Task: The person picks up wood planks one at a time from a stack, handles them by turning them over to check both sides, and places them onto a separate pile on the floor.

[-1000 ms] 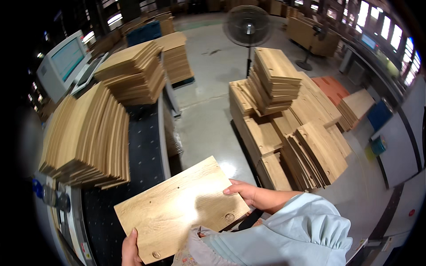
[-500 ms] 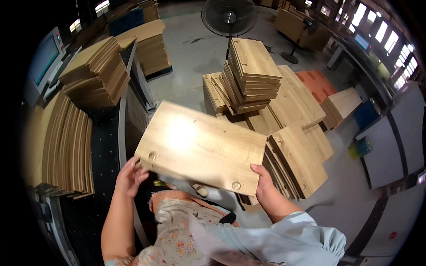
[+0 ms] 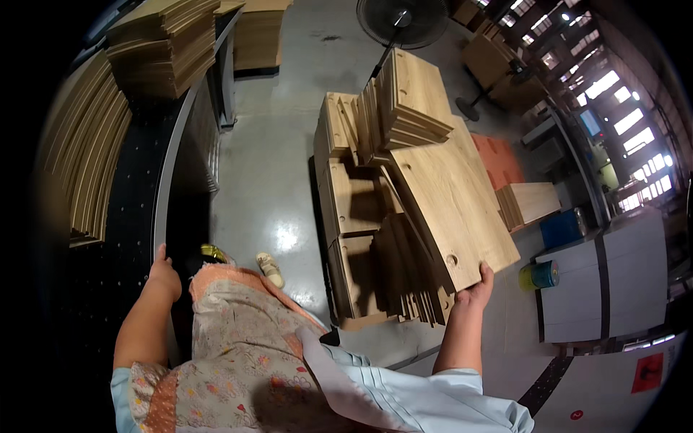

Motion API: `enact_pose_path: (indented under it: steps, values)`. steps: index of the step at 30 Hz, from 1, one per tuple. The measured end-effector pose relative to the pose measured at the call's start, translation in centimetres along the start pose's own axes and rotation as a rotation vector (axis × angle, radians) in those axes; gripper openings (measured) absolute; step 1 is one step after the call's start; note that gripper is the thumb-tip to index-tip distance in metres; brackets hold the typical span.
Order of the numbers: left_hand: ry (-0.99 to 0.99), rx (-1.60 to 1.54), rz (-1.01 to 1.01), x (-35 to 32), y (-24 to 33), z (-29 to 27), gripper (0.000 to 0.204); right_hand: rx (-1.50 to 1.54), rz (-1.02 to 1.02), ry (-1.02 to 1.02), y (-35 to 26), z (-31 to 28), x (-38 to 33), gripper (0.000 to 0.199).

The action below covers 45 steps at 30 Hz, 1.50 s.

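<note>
My right hand (image 3: pixel 476 287) grips the near corner of a light wooden panel (image 3: pixel 447 206) with a round hole near that corner. The panel lies tilted over a row of similar panels standing on edge (image 3: pixel 404 278) on the low pile to my right. My left hand (image 3: pixel 164 274) rests on the rim of the dark perforated worktable (image 3: pixel 126 216) and holds nothing. A taller stack of panels (image 3: pixel 411 97) sits at the far end of the pile.
Fanned wooden panels (image 3: pixel 83 155) lie on the worktable at left, with more stacks (image 3: pixel 170 47) behind. A standing fan (image 3: pixel 403 18) is at the top. An orange board (image 3: pixel 499 159), a blue bin (image 3: pixel 561 227), a small can (image 3: pixel 540 274) and a white cabinet (image 3: pixel 613 278) are at right.
I have turned right. The panel held in both hands has swung over onto the pile; my left hand has let go of it and moved to the worktable's rim.
</note>
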<state>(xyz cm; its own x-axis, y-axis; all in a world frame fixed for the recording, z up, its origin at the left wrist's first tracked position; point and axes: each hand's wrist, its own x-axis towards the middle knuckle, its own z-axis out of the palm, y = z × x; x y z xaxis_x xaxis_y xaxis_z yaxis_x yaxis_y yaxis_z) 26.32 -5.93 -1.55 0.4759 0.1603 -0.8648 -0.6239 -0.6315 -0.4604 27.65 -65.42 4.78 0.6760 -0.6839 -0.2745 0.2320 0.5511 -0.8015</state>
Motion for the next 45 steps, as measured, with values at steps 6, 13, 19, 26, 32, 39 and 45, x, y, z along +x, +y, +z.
enact_pose_path:
  steps: [6, 13, 19, 26, 32, 39, 45]
  values:
    - [0.071, 0.013, -0.048, 0.2, 0.3, 1.0, 0.042, 0.024, -0.007, 0.171, -2.4, -6.3, 0.2, 0.052]
    - [0.082, 0.008, -0.053, -0.3, 0.1, 0.1, 0.040, -0.082, 0.287, 0.208, -3.2, -15.6, 3.1, 0.053]
    - [0.069, -0.028, -0.055, -0.7, 0.2, -0.1, 0.040, -1.548, -0.703, 0.563, -11.6, -10.0, 9.3, 0.044]
    - [1.118, -1.220, 0.135, -2.4, 4.0, 4.6, 0.019, -0.985, -0.453, -0.689, 12.2, 12.5, 0.1, 0.016]
    - [1.500, -1.258, -0.589, -15.4, 10.1, 12.0, 0.014, -0.657, -0.324, -2.307, 27.3, 21.8, -27.9, 0.025]
    - [0.970, -1.578, -1.597, -21.5, 26.7, 18.0, 0.046, 0.054, -0.775, -1.945, 25.4, 39.4, -41.7, 0.027]
    - [0.694, -1.555, -1.573, -20.1, 27.7, 16.9, 0.055, -0.113, -1.039, -1.807, 29.1, 48.0, -50.3, 0.044]
